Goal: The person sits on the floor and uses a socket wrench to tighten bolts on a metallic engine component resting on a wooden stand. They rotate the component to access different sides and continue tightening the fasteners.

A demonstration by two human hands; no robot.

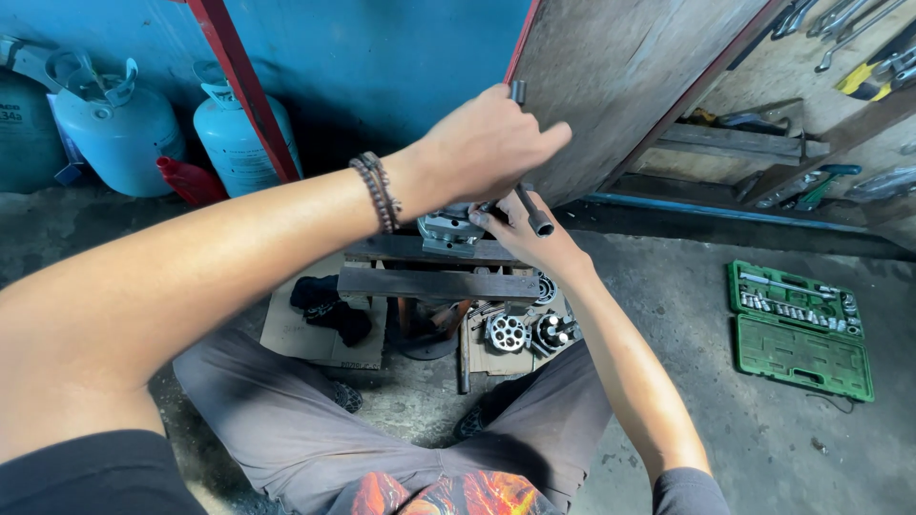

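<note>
My left hand [491, 143] is raised and closed around the upper part of a dark T-handle socket wrench [532, 212]; its bar end pokes out above my knuckles. Just below, my right hand [520, 234] grips the lower shaft of the same wrench and rests against a grey metal compressor part [445, 229]. That part sits on a small wooden stand [434, 281] between my knees. A beaded bracelet is on my left wrist.
Round metal parts [508, 332] lie on cardboard [320, 336] under the stand, with a dark rag [329, 307]. An open green socket set case [800, 326] lies on the concrete at right. Light blue gas cylinders [119, 133] stand at back left. Tools hang upper right.
</note>
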